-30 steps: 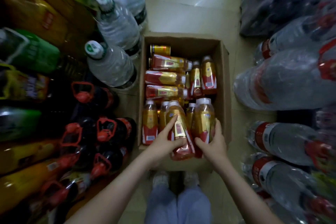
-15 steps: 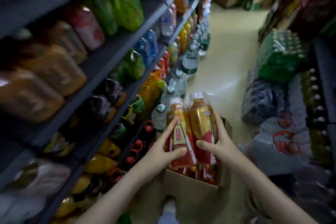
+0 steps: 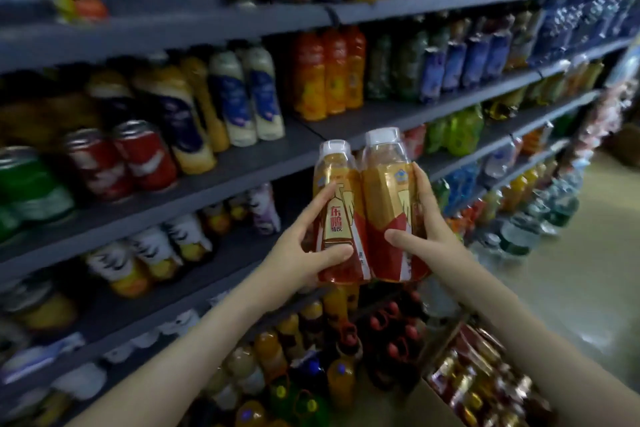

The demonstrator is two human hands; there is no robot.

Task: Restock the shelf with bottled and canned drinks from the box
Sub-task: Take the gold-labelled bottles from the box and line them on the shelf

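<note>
two gold-and-red bottles, two hands, two red cans.

Both arms are bare and reach up and forward, the forearms coming in from the lower corners and drawing together in front of the chest. The left hand grips the left bottle low down, thumb laid across its front and forefinger stretched up along the label. The right hand grips the right bottle from the other side, thumb pressed across the lower front and fingers wrapped up its far side. The hands face each other and hold the two bottles upright and touching.
</note>
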